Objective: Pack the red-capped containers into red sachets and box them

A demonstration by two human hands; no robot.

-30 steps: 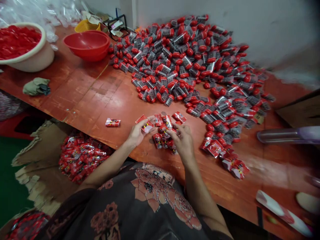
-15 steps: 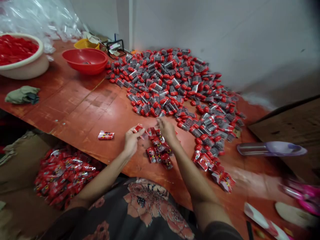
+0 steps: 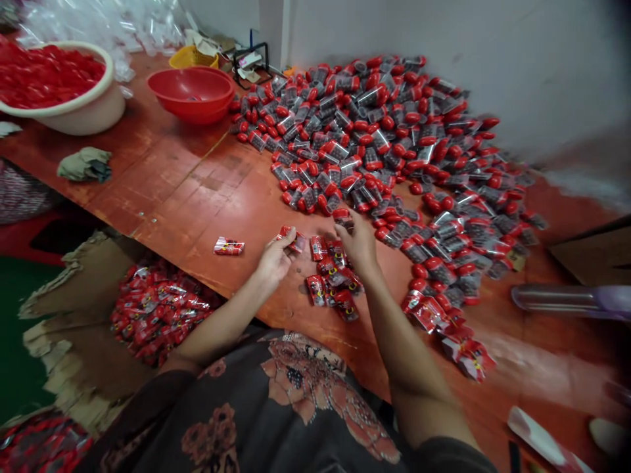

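My left hand (image 3: 274, 261) pinches a red printed wrapper (image 3: 294, 239) between thumb and fingers above the table. At the near edge of the heap, my right hand (image 3: 359, 244) has its fingers closed on a small clear bottle with a red cap (image 3: 343, 218). The large heap of red-capped bottles (image 3: 365, 138), dark inside, spreads behind it. Between and below my hands lie several red wrapped packs (image 3: 329, 268). A single wrapped pack (image 3: 229, 246) rests alone to the left.
A red bowl (image 3: 192, 108) and a white tub (image 3: 93, 105) of red caps stand at the back left, near a crumpled cloth (image 3: 85, 164). Below the table edge, a torn carton (image 3: 79, 328) holds many wrapped packs. Flat red wrappers (image 3: 466, 355) and a clear tube (image 3: 552, 299) lie right.
My right hand has reached the heap's edge and now holds a red-capped bottle. My left hand still holds the wrapper. The camera view has shifted, so the scene sits farther right and higher.
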